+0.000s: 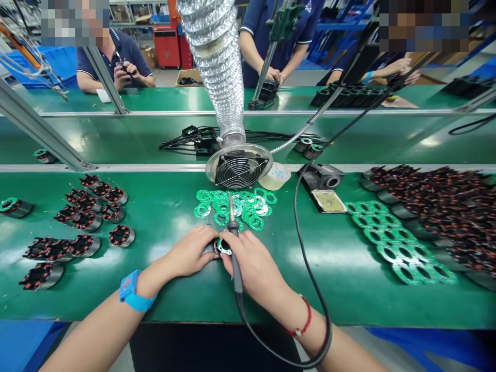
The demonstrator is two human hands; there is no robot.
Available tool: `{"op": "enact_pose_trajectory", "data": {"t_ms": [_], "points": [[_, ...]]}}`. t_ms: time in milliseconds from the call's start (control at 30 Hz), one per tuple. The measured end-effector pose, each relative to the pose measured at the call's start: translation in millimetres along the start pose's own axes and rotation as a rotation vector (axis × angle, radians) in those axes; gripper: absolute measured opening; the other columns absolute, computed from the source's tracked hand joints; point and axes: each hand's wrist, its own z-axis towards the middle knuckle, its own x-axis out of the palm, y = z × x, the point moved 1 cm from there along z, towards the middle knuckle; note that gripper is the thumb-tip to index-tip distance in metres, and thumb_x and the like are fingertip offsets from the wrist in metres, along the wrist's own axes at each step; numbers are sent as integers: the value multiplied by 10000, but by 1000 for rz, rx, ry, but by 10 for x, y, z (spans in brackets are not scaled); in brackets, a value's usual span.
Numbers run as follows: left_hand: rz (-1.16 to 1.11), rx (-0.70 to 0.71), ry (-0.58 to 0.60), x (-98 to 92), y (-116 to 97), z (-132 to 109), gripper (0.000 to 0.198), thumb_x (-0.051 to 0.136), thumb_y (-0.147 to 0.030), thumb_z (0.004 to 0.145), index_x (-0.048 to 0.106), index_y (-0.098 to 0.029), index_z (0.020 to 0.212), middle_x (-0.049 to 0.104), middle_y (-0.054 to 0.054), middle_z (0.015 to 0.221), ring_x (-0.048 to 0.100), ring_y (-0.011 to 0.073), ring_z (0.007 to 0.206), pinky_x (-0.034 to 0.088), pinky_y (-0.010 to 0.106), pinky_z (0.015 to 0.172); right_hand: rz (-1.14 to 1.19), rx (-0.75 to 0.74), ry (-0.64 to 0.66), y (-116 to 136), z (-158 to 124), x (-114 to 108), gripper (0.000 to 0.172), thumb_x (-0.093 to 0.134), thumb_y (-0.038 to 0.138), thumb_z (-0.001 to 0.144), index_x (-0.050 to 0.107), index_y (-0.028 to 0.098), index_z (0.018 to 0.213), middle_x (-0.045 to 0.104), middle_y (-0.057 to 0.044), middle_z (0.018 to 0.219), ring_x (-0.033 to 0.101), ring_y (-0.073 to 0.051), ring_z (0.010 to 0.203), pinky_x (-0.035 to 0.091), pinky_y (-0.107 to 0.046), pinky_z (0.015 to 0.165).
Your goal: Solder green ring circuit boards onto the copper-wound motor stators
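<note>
My left hand (191, 251), a blue band on its wrist, is closed around the side of a motor stator (222, 246) at the table's front middle. A ring-shaped circuit board shows on top of the stator, partly hidden by my fingers. In my right hand (258, 263) lies a soldering iron (237, 276), its tip pointing up and away over the loose boards. The fingertips of that hand also touch the stator's board. Just beyond my hands, green ring boards (221, 218) are heaped loosely.
Wound stators (88, 221) stand at left, with many more (437, 206) at right beside green board panels (399, 240). A fume extractor fan (238, 172) hangs ahead. Near it are a soldering stand (323, 178) and a pale tub (275, 178). The iron's cable (300, 227) loops right. Co-workers sit opposite.
</note>
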Motion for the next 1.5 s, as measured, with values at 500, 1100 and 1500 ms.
{"op": "enact_pose_trajectory", "data": {"t_ms": [500,1100,1500], "points": [[-33,-68,-136,209,-331,16,277,554,-238,868,486,-160,1126,553,117,1120,504,247,1070,449,426,938,347,302,-130,-87,-323,175,437,433,91,866,444,253,1272,643,-70,1104,605,-223,984,512,-408,839],[30,-69,-105,171,-328,45,367,473,-189,889,438,-177,1255,567,135,1203,539,256,1131,477,443,964,542,401,-198,-145,-349,244,327,513,150,845,447,249,1150,655,-22,865,662,-185,805,548,-347,763],[84,-94,27,-157,-94,-74,388,602,-271,818,484,-183,1177,559,109,1168,503,265,1104,431,461,959,321,69,60,-175,-49,31,494,557,109,824,399,211,1280,598,-99,1093,568,-242,960,507,-451,846]]}}
